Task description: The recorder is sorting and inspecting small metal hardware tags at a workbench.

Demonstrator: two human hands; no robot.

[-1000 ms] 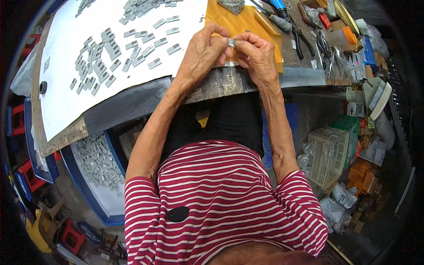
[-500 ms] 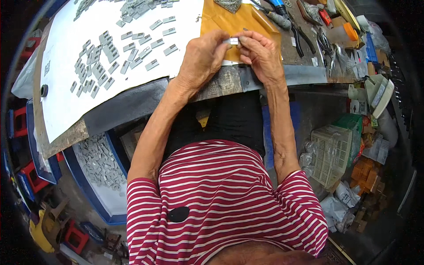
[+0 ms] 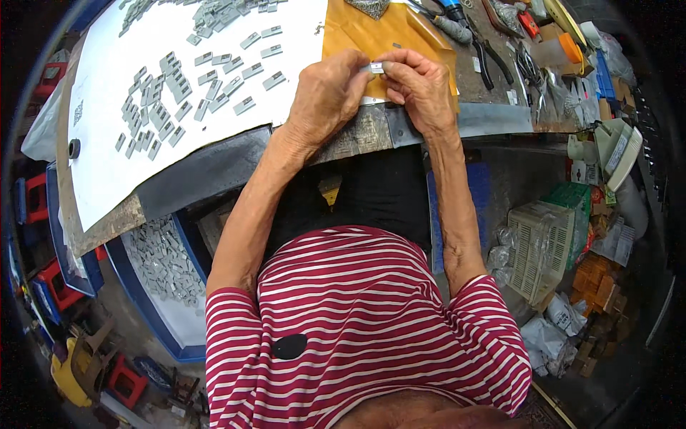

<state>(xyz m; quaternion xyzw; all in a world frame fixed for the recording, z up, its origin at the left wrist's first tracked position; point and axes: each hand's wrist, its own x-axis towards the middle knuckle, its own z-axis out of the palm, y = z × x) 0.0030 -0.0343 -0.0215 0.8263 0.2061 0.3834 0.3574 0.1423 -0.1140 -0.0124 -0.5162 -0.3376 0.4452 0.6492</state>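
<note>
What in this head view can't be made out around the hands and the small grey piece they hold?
- Small grey piece: mostly covered by the fingertips of the left hand and right hand; its shape is too small to tell.
- Grey pieces on the white sheet: too small for detail.
- Tools at the bench's far right: bent and cut off by the fisheye rim.
- Work under both palms: hidden.

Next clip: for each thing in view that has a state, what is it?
Left hand: pinching the small grey part.
Right hand: pinching the same part.
Grey part: held above the envelope.
Envelope: lying flat.
Loose parts: spread on the white sheet.
Blue bin: partly filled with parts.
</note>
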